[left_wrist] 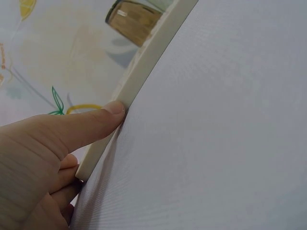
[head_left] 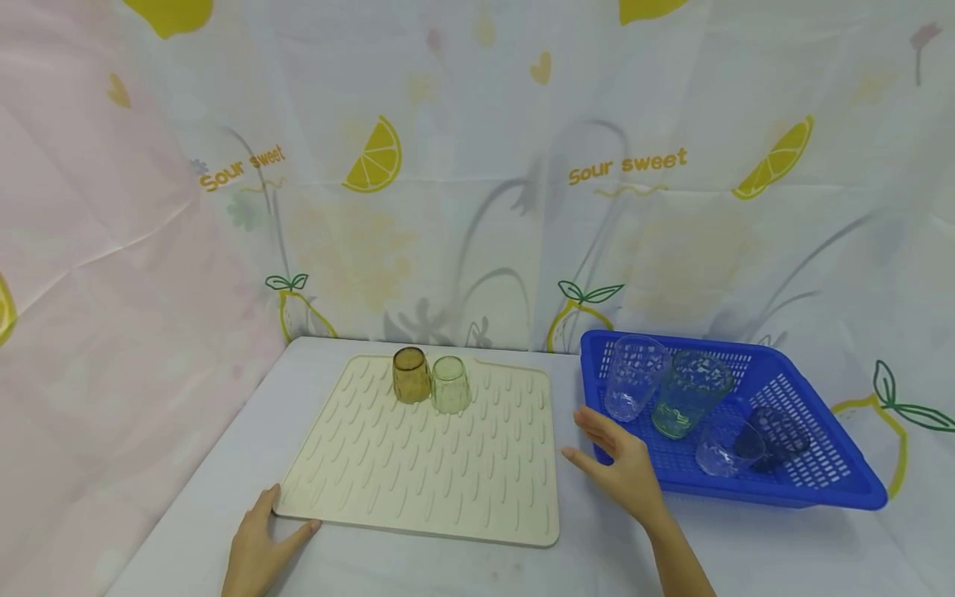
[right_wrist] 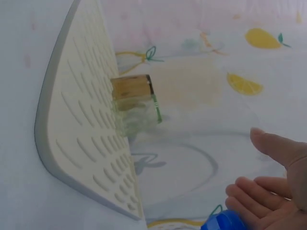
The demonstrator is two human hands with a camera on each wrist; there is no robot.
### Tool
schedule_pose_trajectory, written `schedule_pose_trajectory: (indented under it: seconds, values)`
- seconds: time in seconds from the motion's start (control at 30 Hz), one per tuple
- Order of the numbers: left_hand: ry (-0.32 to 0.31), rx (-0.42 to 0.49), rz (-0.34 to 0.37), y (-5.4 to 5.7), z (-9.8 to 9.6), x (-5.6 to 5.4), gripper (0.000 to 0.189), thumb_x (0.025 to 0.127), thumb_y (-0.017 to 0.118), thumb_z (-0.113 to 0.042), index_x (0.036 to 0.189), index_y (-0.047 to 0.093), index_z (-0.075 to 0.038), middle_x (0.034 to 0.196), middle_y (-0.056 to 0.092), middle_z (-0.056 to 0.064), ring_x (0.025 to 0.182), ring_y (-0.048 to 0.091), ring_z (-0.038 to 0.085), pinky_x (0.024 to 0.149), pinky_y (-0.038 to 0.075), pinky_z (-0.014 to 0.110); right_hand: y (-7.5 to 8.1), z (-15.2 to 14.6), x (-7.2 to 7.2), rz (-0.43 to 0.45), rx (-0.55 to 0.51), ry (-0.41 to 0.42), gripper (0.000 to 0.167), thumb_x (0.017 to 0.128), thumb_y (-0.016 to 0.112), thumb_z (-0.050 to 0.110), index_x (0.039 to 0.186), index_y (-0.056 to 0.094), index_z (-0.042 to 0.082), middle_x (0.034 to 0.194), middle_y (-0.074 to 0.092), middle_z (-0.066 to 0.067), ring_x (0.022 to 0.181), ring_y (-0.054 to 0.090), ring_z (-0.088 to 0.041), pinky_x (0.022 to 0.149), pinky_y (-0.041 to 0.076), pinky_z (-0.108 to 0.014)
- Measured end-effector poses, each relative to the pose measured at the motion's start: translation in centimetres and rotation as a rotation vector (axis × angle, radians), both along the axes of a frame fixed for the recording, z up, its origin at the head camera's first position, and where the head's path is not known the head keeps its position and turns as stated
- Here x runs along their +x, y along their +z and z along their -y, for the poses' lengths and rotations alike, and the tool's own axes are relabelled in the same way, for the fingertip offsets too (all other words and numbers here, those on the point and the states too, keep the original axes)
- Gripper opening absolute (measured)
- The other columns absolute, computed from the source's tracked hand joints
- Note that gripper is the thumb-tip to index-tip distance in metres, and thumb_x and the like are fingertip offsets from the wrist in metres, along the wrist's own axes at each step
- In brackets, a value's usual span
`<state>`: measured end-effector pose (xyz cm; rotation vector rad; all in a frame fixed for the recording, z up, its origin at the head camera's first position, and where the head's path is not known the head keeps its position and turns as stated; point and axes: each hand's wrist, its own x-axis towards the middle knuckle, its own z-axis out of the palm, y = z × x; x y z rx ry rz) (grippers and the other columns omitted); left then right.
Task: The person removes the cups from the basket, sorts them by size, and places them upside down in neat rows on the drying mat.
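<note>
An off-white ridged drying mat point(head_left: 418, 464) lies on the white-covered table. My left hand point(head_left: 259, 546) rests at its front left corner. In the left wrist view the thumb point(left_wrist: 112, 109) touches the mat's front edge, and the other fingers lie by the corner. Near the mat's back edge an amber glass point(head_left: 411, 377) and a pale green glass point(head_left: 451, 385) stand side by side. My right hand point(head_left: 615, 464) holds nothing, between the mat and the blue basket point(head_left: 828, 489), with thumb and fingers apart.
Inside the basket are a tall clear glass point(head_left: 634, 377), a green glass point(head_left: 690, 394), a short clear glass point(head_left: 727, 448) and a dark glass point(head_left: 776, 435), all tilted or lying. A lemon-print cloth point(head_left: 477, 207) hangs behind the table, and a pink cloth point(head_left: 112, 332) at the left.
</note>
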<state>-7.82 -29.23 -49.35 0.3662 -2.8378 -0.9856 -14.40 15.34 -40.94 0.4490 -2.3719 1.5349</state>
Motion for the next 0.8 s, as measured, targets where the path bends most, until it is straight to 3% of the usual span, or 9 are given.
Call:
schedule_pose_trajectory:
  seconds: [0.23,0.4,0.5,0.8]
  values:
    - [0.009,-0.001,-0.012,0.0,-0.1,0.0,0.096,0.077,0.076,-0.032,0.136,0.022,0.022,0.136,0.028,0.044,0.123,0.028,0.057,0.101,0.027,0.068,-0.2,-1.7,-0.1,0.018,0.038,-0.062,0.059,0.077,0.077,0.007,0.128,0.051,-0.009,0.121,0.061,-0.021,0.110,0.059,-0.033,0.091,0.051,-0.025]
    - [0.011,0.002,-0.004,0.0,0.0,0.0,0.096,0.077,0.076,-0.032,0.136,0.022,0.022,0.136,0.028,0.044,0.124,0.027,0.057,0.101,0.027,0.068,-0.2,-2.8,0.1,-0.002,0.025,-0.084,0.058,0.077,0.077,0.007,0.128,0.052,-0.007,0.120,0.061,-0.022,0.109,0.059,-0.009,0.088,0.047,-0.010]
    - [0.008,0.011,0.017,0.1,0.0,0.0,0.097,0.078,0.076,-0.033,0.136,0.021,0.022,0.137,0.027,0.043,0.125,0.025,0.057,0.103,0.026,0.068,0.0,-3.4,0.3,0.003,0.022,-0.094,0.058,0.078,0.076,0.007,0.128,0.051,-0.008,0.121,0.060,-0.023,0.106,0.054,0.005,0.088,0.045,-0.007]
    - [-0.010,-0.004,-0.011,0.1,0.0,0.0,0.095,0.078,0.076,-0.033,0.134,0.024,0.023,0.136,0.028,0.044,0.124,0.027,0.059,0.101,0.027,0.069,0.0,-5.3,0.7,0.037,0.076,-0.164,0.061,0.081,0.075,0.012,0.131,0.048,-0.008,0.123,0.059,-0.023,0.103,0.047,0.018,0.086,0.042,-0.002]
